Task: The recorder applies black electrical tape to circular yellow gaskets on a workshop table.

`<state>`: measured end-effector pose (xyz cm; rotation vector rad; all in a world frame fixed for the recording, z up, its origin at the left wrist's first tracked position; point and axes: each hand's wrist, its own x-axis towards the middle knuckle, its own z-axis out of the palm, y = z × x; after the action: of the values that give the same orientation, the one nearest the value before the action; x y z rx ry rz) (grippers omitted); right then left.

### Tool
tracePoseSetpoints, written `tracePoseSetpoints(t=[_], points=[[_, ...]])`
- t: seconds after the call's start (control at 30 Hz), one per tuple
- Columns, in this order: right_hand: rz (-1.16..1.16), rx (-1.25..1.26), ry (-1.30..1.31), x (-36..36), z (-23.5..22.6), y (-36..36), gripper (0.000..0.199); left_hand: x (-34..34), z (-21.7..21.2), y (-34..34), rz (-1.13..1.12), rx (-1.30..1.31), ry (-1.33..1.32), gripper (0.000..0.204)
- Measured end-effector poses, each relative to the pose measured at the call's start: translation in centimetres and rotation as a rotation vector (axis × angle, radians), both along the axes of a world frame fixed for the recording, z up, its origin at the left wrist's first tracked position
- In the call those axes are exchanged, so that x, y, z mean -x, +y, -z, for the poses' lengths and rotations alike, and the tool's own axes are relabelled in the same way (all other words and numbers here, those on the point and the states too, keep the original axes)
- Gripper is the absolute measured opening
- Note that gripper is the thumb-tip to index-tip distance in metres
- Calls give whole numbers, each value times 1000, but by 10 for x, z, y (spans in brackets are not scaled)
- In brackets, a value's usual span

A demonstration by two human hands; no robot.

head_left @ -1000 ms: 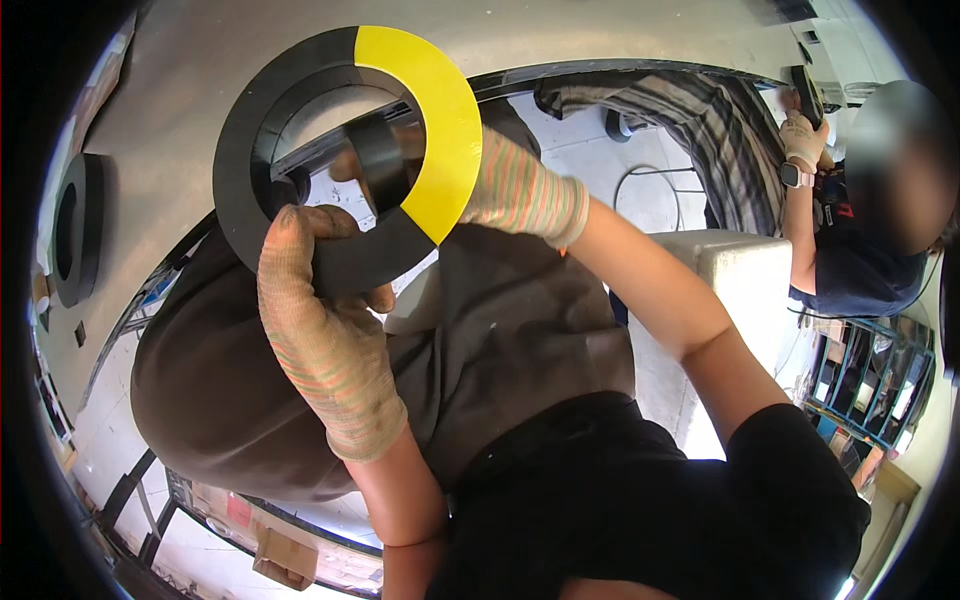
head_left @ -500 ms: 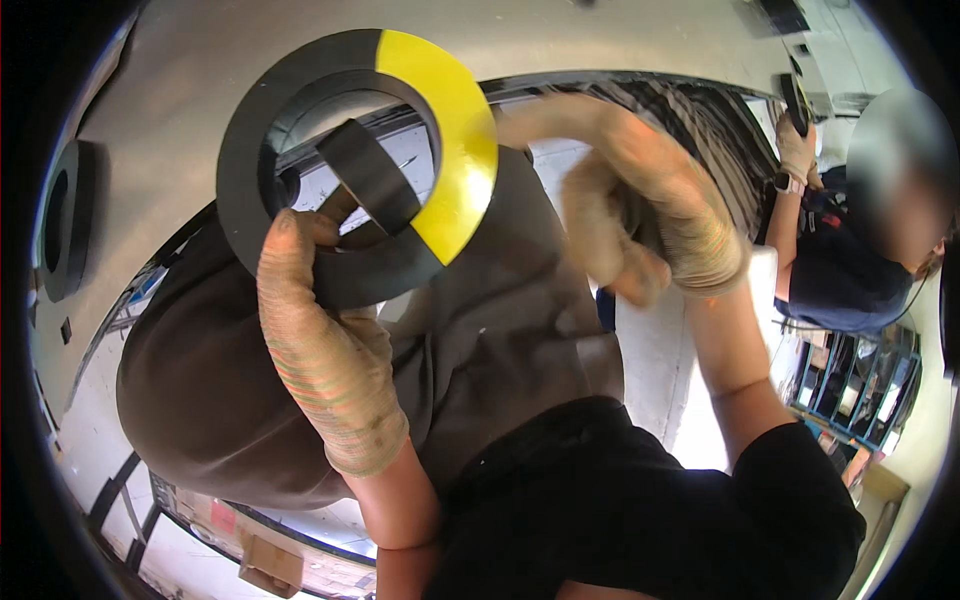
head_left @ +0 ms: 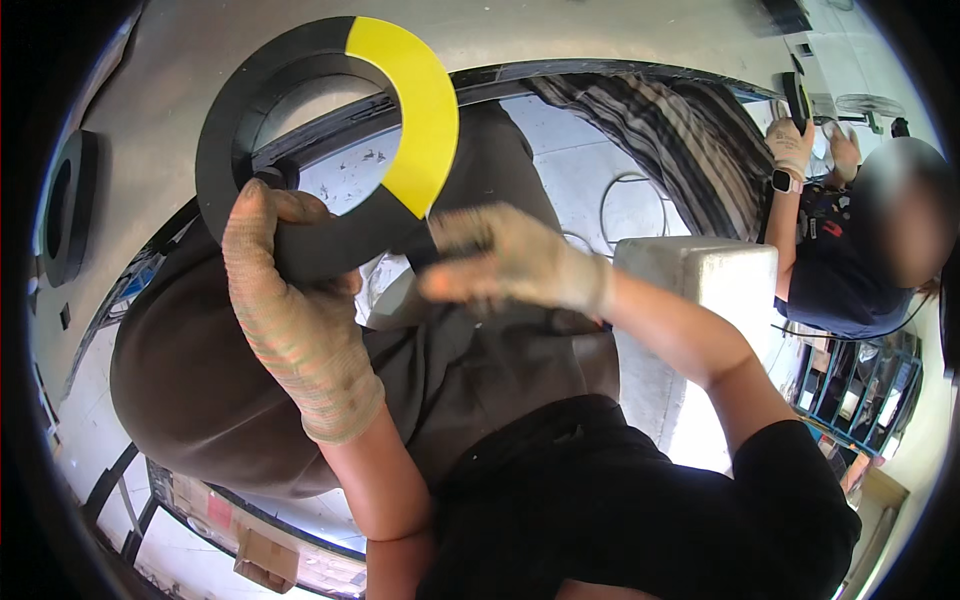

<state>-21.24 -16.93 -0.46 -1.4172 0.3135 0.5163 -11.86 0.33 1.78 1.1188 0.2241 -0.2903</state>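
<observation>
In my left hand (head_left: 300, 330), which wears a pale knitted glove, is a flat black ring (head_left: 230, 140) with a yellow section (head_left: 425, 110). The fingers and thumb close around its lower left rim, and the ring is tilted up above my lap. At the ring's lower right edge is my gloved right hand (head_left: 520, 260), blurred by motion. Its fingers close around a short dark strip (head_left: 462, 240) beside the rim. The blur and the fingers hide most of this strip.
Another black ring (head_left: 68, 205) is on the grey work surface (head_left: 160, 130) at left. Striped cloth (head_left: 690, 150) hangs beyond my knees; a pale block (head_left: 690, 260) stands to the right. At far right another person (head_left: 850, 250) holds up a similar ring (head_left: 797, 100).
My right hand has come left and down to the ring's lower right edge. The black band seen inside the ring's opening is gone from there. The ring has shifted slightly left and up.
</observation>
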Motion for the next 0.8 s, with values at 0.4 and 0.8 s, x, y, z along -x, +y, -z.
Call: tracePoseSetpoints(t=[0.4, 0.8], points=[[-24, 130, -921, -81, 36, -7, 38, 7, -8, 11, 77, 109, 88, 32], [180, -189, -363, -8, -94, -28, 45, 7, -8, 19, -49, 132, 99, 27]])
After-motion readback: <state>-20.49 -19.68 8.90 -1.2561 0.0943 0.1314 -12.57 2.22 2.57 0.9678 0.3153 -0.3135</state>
